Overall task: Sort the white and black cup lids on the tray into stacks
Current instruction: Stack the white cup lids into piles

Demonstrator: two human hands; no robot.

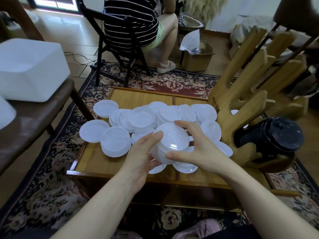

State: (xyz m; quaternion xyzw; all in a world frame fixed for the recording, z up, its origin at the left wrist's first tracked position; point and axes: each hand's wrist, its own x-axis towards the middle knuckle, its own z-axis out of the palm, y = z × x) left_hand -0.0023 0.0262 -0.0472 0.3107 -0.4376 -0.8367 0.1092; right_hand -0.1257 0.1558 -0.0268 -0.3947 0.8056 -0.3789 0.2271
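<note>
Both hands hold a stack of white cup lids (170, 144) above the wooden tray (96, 163). My left hand (143, 156) grips the stack from below and on its left side. From the right, my right hand (195, 149) curls round it, fingers over the top edge and thumb on the near rim. Several loose white lids (141, 118) lie scattered across the tray behind and beside the stack. A stack of black lids (274, 133) lies on its side in the wooden hand-shaped holder (241, 94) at the right.
A white foam box (29, 69) sits on a brown seat at the left. Across the patterned rug, a person sits on a black folding chair (117, 49). A cardboard box (196, 57) stands on the floor behind the tray.
</note>
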